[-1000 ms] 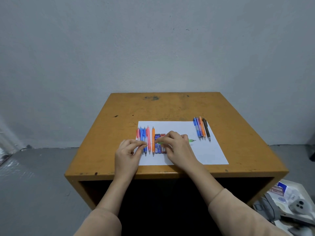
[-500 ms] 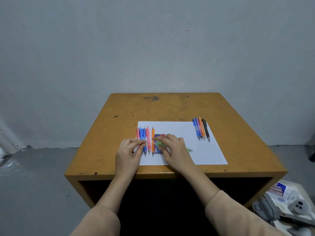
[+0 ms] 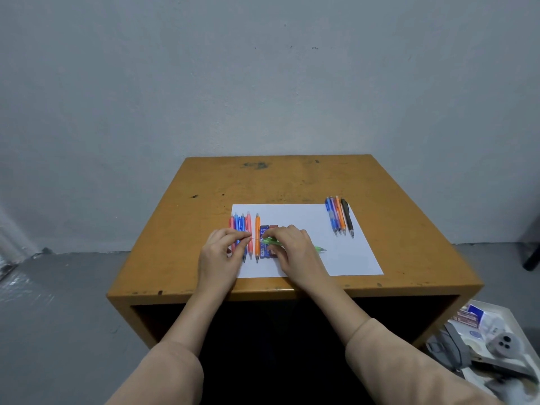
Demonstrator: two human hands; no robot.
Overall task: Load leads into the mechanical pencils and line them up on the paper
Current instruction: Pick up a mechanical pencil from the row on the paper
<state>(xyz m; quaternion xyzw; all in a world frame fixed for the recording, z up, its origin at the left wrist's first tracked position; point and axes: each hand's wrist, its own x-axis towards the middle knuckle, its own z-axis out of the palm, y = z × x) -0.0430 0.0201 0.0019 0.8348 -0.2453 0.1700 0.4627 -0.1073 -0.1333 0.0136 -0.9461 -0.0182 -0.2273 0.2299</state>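
Green pencil (image 3: 318, 248) is pinched in my right hand (image 3: 295, 252) over the paper's (image 3: 306, 223) near-left part; my left hand (image 3: 219, 255) pinches a lead (image 3: 256, 239) at its open end. I'd hold both level and feed slowly so nothing snaps.

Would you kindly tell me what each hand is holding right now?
Left hand: pinching a thin lead.
Right hand: gripping the green mechanical pencil.

White paper (image 3: 306, 223) carries five pencils (image 3: 242, 226), red, blue and orange, side by side at its left, and four more (image 3: 339, 217) at its far right corner. A green pencil (image 3: 318, 248) is held crosswise, tip rightward, with a thin lead (image 3: 254, 240) at its left end.
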